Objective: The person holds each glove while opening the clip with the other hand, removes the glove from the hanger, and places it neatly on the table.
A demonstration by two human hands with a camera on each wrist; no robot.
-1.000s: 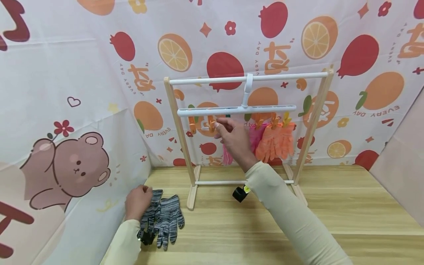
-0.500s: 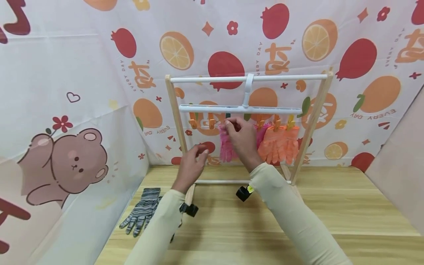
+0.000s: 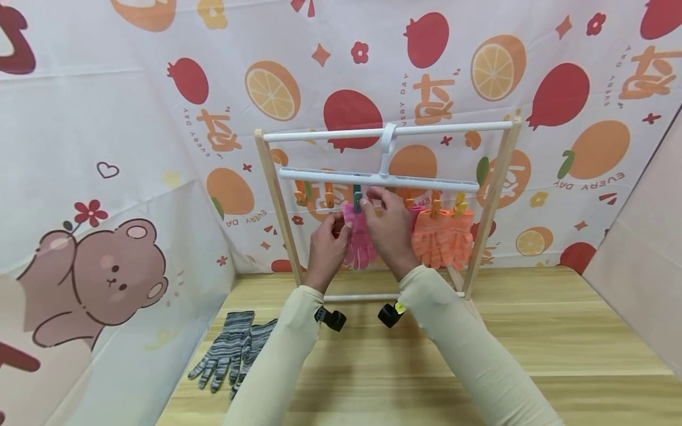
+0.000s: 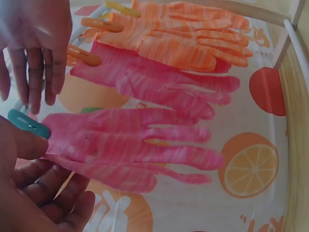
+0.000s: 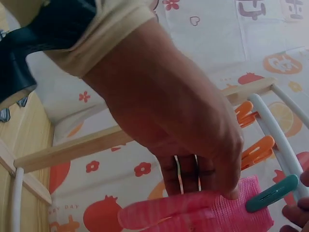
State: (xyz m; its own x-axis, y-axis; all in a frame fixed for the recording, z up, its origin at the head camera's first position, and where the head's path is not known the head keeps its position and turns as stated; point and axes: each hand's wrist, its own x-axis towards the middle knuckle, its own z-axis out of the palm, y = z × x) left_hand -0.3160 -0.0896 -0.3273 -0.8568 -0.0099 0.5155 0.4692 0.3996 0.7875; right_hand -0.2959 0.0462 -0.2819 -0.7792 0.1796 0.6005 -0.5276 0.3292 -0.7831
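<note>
A pink glove hangs by its cuff from a teal clip on the white hanger. My left hand pinches the cuff, thumb on its near side in the right wrist view. My right hand is beside the clip; in the left wrist view its fingers extend straight down, holding nothing visible. Another pink glove, mostly hidden behind the right hand in the head view, hangs from an orange clip. Orange gloves hang farther right from orange and yellow clips.
The hanger hooks over the top bar of a wooden rack. Two orange clips at its left hold nothing. Grey striped gloves lie at the table's left, partly behind the left sleeve. Printed cloth stands behind the rack.
My left hand has risen from the grey gloves to the hanging pink glove and taken its cuff. My right hand has moved rightward from an orange clip to the teal one.
</note>
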